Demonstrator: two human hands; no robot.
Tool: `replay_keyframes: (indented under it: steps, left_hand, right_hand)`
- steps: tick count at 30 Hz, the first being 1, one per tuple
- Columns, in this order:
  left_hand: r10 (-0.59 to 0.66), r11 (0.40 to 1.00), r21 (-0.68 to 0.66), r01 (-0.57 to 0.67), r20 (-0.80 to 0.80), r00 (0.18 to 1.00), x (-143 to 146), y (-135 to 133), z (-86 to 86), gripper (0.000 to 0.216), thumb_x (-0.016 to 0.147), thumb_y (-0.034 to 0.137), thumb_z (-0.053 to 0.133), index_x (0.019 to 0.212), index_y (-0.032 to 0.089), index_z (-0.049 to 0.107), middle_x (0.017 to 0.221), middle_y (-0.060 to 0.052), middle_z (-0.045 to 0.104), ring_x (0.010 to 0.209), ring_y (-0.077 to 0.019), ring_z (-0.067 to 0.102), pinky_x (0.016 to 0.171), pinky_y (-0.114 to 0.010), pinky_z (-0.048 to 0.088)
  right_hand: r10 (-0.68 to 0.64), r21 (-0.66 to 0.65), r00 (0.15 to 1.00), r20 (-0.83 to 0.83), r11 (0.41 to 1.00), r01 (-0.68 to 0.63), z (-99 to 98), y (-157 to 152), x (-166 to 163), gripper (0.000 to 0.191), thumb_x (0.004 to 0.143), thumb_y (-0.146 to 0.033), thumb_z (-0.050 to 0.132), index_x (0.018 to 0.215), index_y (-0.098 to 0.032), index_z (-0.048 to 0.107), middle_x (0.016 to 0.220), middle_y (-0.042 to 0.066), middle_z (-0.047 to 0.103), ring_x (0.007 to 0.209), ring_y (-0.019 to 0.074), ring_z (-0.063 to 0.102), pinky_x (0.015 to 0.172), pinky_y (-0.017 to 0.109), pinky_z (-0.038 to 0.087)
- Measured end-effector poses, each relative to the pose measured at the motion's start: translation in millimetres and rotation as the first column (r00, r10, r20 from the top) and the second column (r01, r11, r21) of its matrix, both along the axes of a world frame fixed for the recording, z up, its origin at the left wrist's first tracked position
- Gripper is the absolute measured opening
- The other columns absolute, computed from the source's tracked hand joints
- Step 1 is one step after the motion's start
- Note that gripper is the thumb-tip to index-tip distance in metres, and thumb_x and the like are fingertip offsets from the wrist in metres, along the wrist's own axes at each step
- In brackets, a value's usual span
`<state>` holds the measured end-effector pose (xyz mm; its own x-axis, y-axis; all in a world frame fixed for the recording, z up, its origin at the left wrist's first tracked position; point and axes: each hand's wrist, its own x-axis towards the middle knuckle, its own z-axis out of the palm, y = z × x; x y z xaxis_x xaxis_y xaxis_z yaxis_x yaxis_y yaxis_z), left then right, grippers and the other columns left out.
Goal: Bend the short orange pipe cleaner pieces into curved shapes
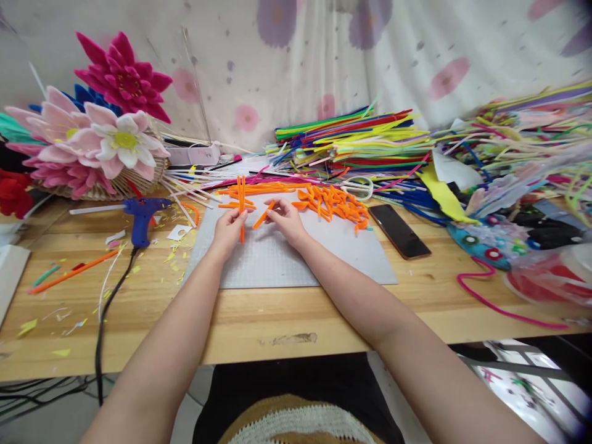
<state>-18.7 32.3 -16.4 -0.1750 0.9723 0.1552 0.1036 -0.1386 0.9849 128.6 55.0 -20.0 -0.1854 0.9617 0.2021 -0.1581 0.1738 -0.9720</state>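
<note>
My left hand (230,230) is closed on orange pipe cleaners (242,192), which stand up from its fingertips and poke out below. Between the thumb and fingers of my right hand (287,221) is a short orange pipe cleaner piece (263,217), slanting down to the left. The two hands are apart, both over the grey cutting mat (277,265). Beyond my right hand lies a heap of bent orange pipe cleaner pieces (335,203). More straight orange pipe cleaners (272,187) lie along the mat's far edge.
A blue glue gun (141,222) with a black cord lies at the left, near a basket of fuzzy flowers (123,142). A phone (398,231) is right of the mat. White-handled scissors (361,187) and bundled coloured pipe cleaners (351,142) are at the back. Yellow scraps litter the left.
</note>
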Motion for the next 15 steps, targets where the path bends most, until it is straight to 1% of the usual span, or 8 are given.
replay_keyframes:
  steps: [3, 6, 8, 10, 15]
  left_hand:
    - [-0.009, 1.0, -0.001, 0.009, 0.09, 0.996, -1, 0, 1.2, 0.02, 0.065, 0.033, 0.066, 0.078, 0.018, 0.069, 0.085, -0.004, 0.067, 0.089, -0.0185, 0.058, 0.077, -0.028, 0.044]
    - [-0.003, 1.0, -0.026, 0.007, 0.154, 0.988, -1, 1, 0.1, 0.026, 0.061, 0.035, 0.069, 0.081, 0.017, 0.069, 0.09, -0.005, 0.067, 0.091, -0.0191, 0.059, 0.078, -0.029, 0.044]
    - [0.004, 0.999, -0.038, 0.004, 0.186, 0.983, -1, 2, -1.1, 0.031, 0.059, 0.035, 0.07, 0.084, 0.017, 0.069, 0.094, -0.006, 0.067, 0.092, -0.0197, 0.059, 0.078, -0.03, 0.045]
    - [-0.008, 0.999, -0.036, 0.016, 0.218, 0.976, 0, 2, -2.5, 0.033, 0.058, 0.035, 0.071, 0.085, 0.017, 0.07, 0.096, -0.006, 0.067, 0.093, -0.0195, 0.059, 0.079, -0.029, 0.045]
    - [-0.082, 0.996, 0.005, 0.084, 0.292, 0.953, 1, 3, -7.4, 0.029, 0.061, 0.034, 0.071, 0.086, 0.018, 0.07, 0.095, -0.005, 0.068, 0.095, -0.0161, 0.058, 0.086, -0.027, 0.042]
  right_hand:
    - [0.058, 0.034, 0.998, 0.03, 0.998, -0.059, 1.6, -5, -4, 0.02, 0.067, -0.026, 0.055, 0.085, -0.021, 0.05, 0.071, -0.004, 0.05, 0.06, 0.0075, 0.052, 0.061, 0.023, 0.048]
    - [0.082, 0.075, 0.995, 0.062, 0.993, -0.087, -0.4, -8, -9, 0.018, 0.069, -0.026, 0.053, 0.085, -0.021, 0.049, 0.073, -0.003, 0.051, 0.062, 0.0088, 0.053, 0.063, 0.025, 0.049]
    - [0.065, 0.111, 0.993, 0.1, 0.991, -0.076, -3.1, -9, -12, 0.017, 0.071, -0.026, 0.052, 0.088, -0.021, 0.049, 0.078, -0.002, 0.053, 0.066, 0.0098, 0.054, 0.066, 0.026, 0.049]
    - [0.032, 0.173, 0.987, 0.156, 0.983, -0.06, -5.4, -9, -13, 0.018, 0.073, -0.026, 0.05, 0.09, -0.021, 0.05, 0.084, 0.0, 0.054, 0.068, 0.0104, 0.054, 0.069, 0.027, 0.049]
    - [-0.08, 0.362, 0.967, 0.244, 0.932, -0.014, -4.9, -10, -10, 0.018, 0.075, -0.022, 0.048, 0.092, -0.02, 0.054, 0.093, 0.004, 0.053, 0.075, 0.0119, 0.054, 0.074, 0.029, 0.047]
